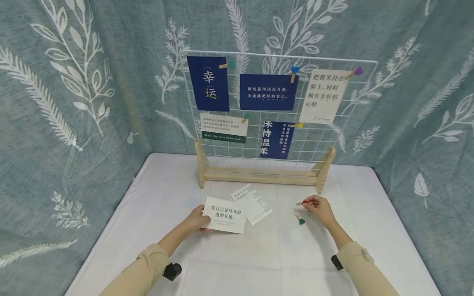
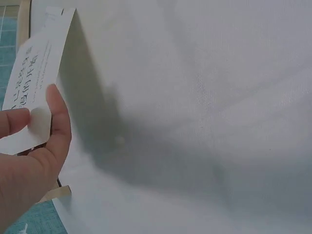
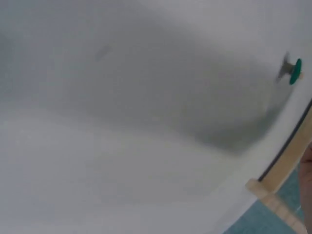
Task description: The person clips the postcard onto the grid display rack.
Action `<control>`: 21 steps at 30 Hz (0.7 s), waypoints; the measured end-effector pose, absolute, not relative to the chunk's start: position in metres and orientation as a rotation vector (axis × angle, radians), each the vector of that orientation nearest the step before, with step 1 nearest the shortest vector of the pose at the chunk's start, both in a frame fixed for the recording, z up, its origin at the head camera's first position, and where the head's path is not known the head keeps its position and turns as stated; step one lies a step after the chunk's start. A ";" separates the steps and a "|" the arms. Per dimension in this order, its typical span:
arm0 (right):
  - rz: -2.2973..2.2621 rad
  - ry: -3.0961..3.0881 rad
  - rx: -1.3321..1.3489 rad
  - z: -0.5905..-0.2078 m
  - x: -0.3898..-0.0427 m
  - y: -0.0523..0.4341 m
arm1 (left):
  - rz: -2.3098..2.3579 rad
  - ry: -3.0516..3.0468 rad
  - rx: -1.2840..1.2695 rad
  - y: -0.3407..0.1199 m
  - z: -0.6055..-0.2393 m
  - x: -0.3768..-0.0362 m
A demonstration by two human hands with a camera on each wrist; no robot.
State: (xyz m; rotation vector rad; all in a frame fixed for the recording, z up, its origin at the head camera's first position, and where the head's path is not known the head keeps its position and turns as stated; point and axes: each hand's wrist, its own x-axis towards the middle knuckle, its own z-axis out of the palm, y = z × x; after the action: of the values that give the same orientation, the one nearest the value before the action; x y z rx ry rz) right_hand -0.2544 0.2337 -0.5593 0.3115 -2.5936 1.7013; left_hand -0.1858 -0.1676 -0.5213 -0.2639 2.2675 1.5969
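A white tablecloth (image 1: 259, 255) covers the table before leaf-printed curtains, with a wire grid board (image 1: 275, 115) of clipped cards standing at the back. The left hand (image 1: 197, 220) pinches a cream card (image 1: 224, 220), printed with Chinese characters, by its left edge, thumb on top. The right hand (image 1: 320, 209) pinches a red-tipped wooden clip (image 1: 300, 203) between fingertips; a green clip (image 1: 301, 221) lies just beside it. One board card reads "May the world be soft".

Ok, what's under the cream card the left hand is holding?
The cream card overlaps a corner of a second white card lying on the white table. Whatever else lies beneath is covered; the left hand pinches its edge.
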 end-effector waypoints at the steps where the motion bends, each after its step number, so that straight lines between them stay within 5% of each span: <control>1: 1.704 -2.591 0.327 -0.558 -0.255 0.232 | 1.592 2.272 -0.264 -0.168 -0.521 -0.187; 21: 1.307 -2.535 0.544 -0.518 -0.265 0.180 | 1.681 2.409 -0.338 -0.169 -0.508 -0.210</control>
State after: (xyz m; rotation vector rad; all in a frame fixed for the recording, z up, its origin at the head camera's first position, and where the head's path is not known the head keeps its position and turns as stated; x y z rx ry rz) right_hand -0.2650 0.1796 -0.5184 0.5438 -2.5354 1.3067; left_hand -0.2100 -0.1692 -0.5085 -0.3379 2.4090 1.6807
